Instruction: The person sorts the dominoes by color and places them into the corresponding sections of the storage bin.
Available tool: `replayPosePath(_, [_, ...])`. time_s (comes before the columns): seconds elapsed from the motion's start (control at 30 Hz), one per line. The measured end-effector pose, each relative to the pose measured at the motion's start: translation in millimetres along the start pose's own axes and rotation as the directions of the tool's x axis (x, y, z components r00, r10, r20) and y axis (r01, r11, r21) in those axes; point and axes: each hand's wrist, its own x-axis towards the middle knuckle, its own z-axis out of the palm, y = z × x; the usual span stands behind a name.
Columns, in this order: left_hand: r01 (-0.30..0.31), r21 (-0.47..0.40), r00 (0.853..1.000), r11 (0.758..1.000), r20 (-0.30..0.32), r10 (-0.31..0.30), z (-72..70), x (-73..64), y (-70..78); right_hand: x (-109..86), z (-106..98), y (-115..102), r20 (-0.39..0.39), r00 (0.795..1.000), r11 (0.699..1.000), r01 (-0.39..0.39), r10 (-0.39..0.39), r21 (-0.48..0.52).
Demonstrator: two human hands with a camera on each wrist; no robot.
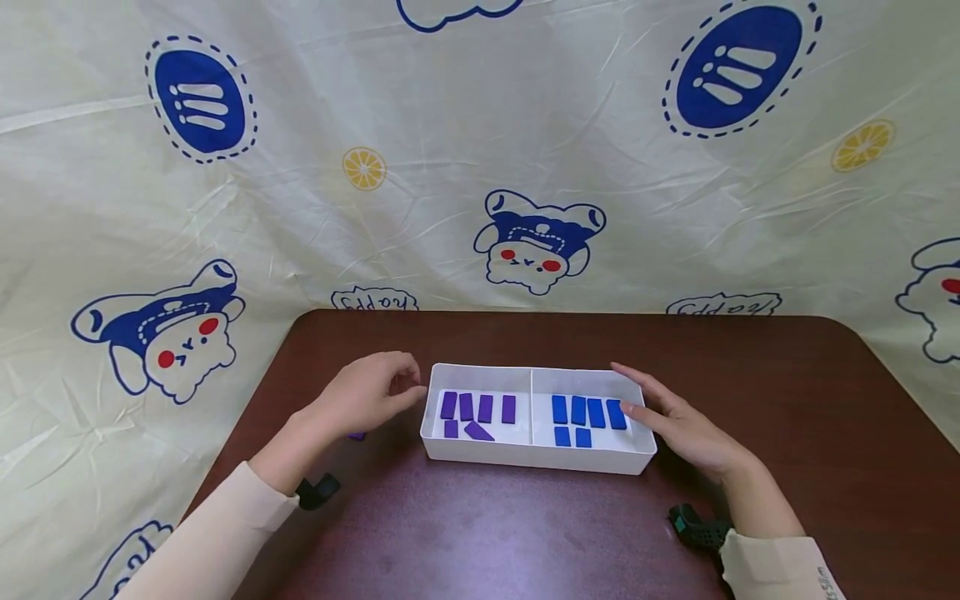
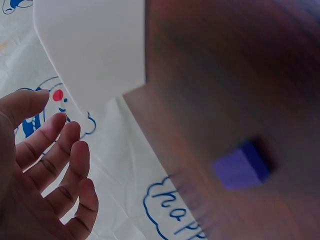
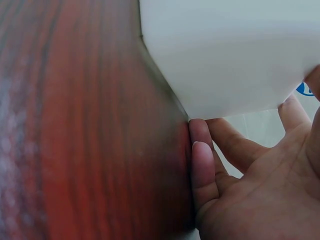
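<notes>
A white two-compartment box [image 1: 480,451] stands on the table. Purple blocks [image 1: 486,409] lie in its left compartment, mostly in two rows, one of them slanted. Blue blocks [image 1: 578,411] lie in two rows in the right compartment. My right hand [image 1: 686,429] holds the box's right end, thumb over the rim and other fingers along the outside. Just off the box's left end is my left hand [image 1: 367,387], fingers loosely bent, holding nothing. A loose purple block [image 2: 240,167] lies on the table, mostly hidden behind my left wrist in the head view.
The dark brown wooden table [image 1: 487,533] has rounded far corners. Behind it and along its left side hangs a pale sheet [image 1: 435,233] printed with cartoon figures. Each wrist wears a dark strap, such as the right strap [image 1: 699,529].
</notes>
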Motion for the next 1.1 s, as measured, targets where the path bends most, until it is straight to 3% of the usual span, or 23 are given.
replayPosePath(0.17, [0.001, 0.020, 1.000, 1.000, 0.026, -0.002, -0.2, -10.5, -16.5, 0.0, 0, 0, 0.001, 1.000, 1.000, 0.004, -0.004, -0.003])
replayPosePath(0.3, [-0.004, 0.071, 0.996, 0.997, 0.095, -0.002, 1.1, -20.8, -30.9, 0.5, 1, 1, 0.003, 1.000, 1.000, 0.001, -0.001, 0.007])
replayPosePath(0.47, [0.016, 0.126, 0.972, 0.992, 0.229, -0.045, 1.5, -31.8, -44.7, 0.6, 2, 0, 0.007, 1.000, 1.000, 0.002, -0.002, 0.012])
replayPosePath(0.6, [0.023, 0.156, 0.958, 0.987, 0.279, -0.067, 0.7, -35.5, -50.1, -0.5, 1, -1, 0.003, 1.000, 1.000, 0.008, -0.008, 0.003])
replayPosePath(0.77, [-0.001, 0.173, 0.953, 0.985, 0.297, -0.051, 2.4, -35.2, -53.2, -2.3, 1, -1, 0.002, 1.000, 1.000, -0.004, 0.004, -0.002])
replayPosePath(1.1, [-0.001, 0.163, 0.965, 0.987, 0.258, -0.041, 4.4, -34.8, -56.5, 0.9, 1, -3, 0.005, 1.000, 1.000, -0.002, 0.002, 0.002])
